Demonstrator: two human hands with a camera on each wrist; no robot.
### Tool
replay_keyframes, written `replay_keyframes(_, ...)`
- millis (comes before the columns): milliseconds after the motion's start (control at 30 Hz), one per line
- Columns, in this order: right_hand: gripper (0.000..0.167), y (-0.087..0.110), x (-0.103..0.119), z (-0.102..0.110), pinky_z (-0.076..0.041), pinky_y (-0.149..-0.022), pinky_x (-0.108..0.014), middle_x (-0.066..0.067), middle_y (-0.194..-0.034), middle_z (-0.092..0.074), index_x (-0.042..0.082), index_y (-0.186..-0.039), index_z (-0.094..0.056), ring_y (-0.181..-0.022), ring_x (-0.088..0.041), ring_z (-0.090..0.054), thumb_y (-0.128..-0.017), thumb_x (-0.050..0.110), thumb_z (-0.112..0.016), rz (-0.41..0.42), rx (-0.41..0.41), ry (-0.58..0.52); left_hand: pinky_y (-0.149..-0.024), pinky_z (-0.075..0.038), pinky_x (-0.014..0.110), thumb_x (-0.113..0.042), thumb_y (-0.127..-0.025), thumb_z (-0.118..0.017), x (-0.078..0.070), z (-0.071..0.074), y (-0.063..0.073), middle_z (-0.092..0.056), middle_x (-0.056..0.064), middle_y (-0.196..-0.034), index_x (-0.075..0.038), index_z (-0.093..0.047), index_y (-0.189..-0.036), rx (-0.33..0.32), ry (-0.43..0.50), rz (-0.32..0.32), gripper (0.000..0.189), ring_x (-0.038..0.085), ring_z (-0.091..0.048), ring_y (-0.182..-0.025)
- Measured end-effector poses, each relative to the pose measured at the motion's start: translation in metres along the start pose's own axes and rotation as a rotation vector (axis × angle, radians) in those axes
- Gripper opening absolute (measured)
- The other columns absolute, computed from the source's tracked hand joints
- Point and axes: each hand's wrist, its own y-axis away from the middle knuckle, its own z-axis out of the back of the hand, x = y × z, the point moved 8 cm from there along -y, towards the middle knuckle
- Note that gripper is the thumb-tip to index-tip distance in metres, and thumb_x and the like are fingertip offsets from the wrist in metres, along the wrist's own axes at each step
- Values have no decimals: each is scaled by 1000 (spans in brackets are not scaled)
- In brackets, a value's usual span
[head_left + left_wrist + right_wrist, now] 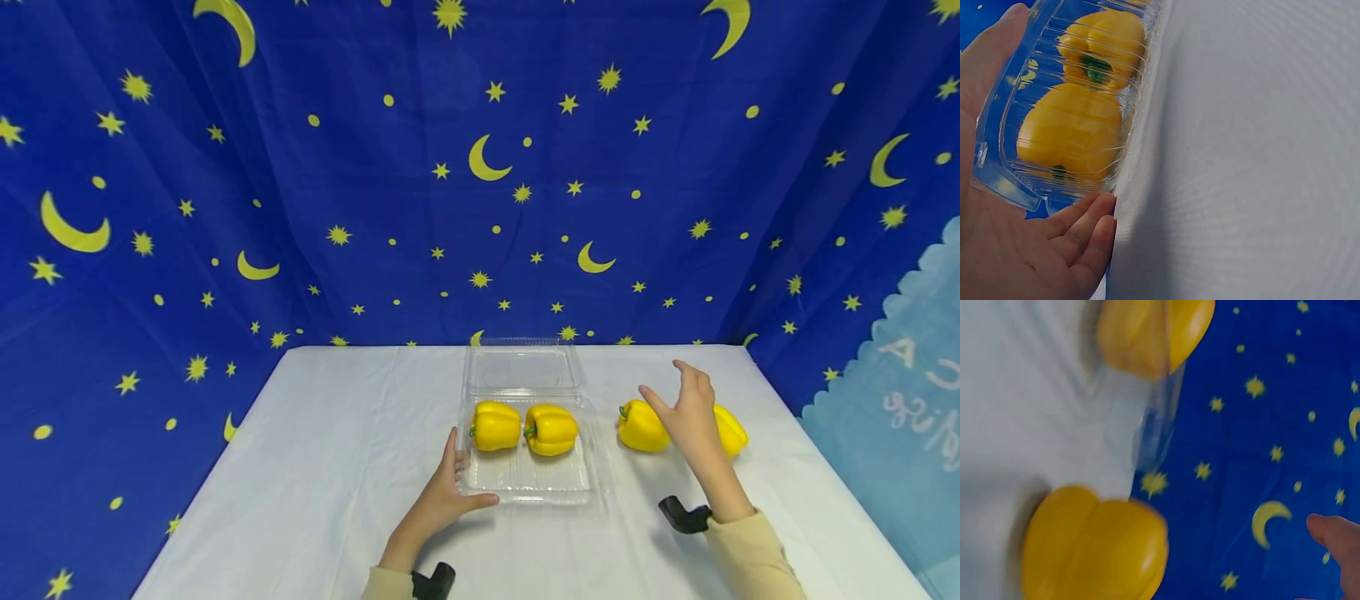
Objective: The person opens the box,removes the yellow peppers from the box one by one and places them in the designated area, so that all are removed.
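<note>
A clear plastic clamshell box [547,497] lies on the white table with its lid [525,375] folded back. Inside, side by side, sit two yellow bell peppers, one on the left [496,426] and one on the right [551,430]. My left hand [438,500] spans the box's front left corner, thumb along the front and fingers touching the side, as the left wrist view also shows. Over on the right, my right hand [692,417] hovers above two more yellow peppers, a nearer-left one [641,427] and a partly hidden one [731,431]; its fingers are spread and hold nothing.
White cloth covers the table [337,467]. A blue curtain [420,208] with yellow moons and stars hangs behind and at the sides. A light blue panel [900,433] stands at the right edge. Each wrist carries a black mount, such as the right one [682,514].
</note>
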Motion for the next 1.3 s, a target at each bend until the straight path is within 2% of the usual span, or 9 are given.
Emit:
replay_keyframes(200,74,4,33,-19,-29,-108,-64,-34,-142,-28,-7,-143,-26,-132,-49,-28,-90,29,-64,105,32,-23,-108,-33,61,-44,-69,-82,0,1,0,-35,22,-147,-16,7,-154,-4,1,-2,126,41,-37,-135)
replay_keyframes(300,72,10,48,-33,-36,-104,-62,-33,-140,-31,-7,-142,-29,-130,-47,-31,-90,26,-66,167,42,-52,-109,-33,61,-44,-69,-83,1,0,0,-35,22,-147,-16,7,-154,-2,2,-4,126,41,-37,-135)
replay_keyframes(433,70,18,61,-52,-39,-103,-60,-31,-139,-34,-7,-140,-32,-129,-45,-35,-88,23,-68,236,48,-95,-109,-33,61,-43,-70,-82,1,1,-1,-35,23,-147,-16,7,-154,-1,3,-12,126,41,-37,-135)
replay_keyframes(533,70,22,68,-66,-34,-108,-59,-29,-139,-36,-5,-140,-34,-130,-43,-37,-87,24,-69,260,63,-116,-109,-34,60,-43,-70,-83,1,1,-2,-36,23,-147,-14,7,-154,-4,3,-20,126,41,-38,-135)
replay_keyframes(967,71,32,85,-112,-34,-110,-58,-26,-141,-37,0,-140,-34,-132,-42,-36,-85,27,-71,322,196,-137,-108,-34,59,-42,-69,-83,1,1,-1,-36,23,-147,-15,6,-154,-9,3,-11,126,41,-38,-134)
replay_keyframes(1133,70,37,86,-121,-34,-109,-60,-26,-138,-40,0,-138,-37,-130,-43,-38,-82,22,-74,353,187,-145,-108,-34,61,-42,-69,-83,-1,2,0,-36,23,-147,-15,7,-154,-6,2,-10,126,41,-38,-134)
replay_keyframes(1300,70,38,81,-130,-33,-109,-60,-26,-139,-40,2,-138,-38,-131,-44,-37,-82,23,-74,339,205,-164,-108,-34,60,-41,-69,-83,-1,2,0,-37,23,-146,-14,6,-154,-8,3,-9,126,42,-38,-134)
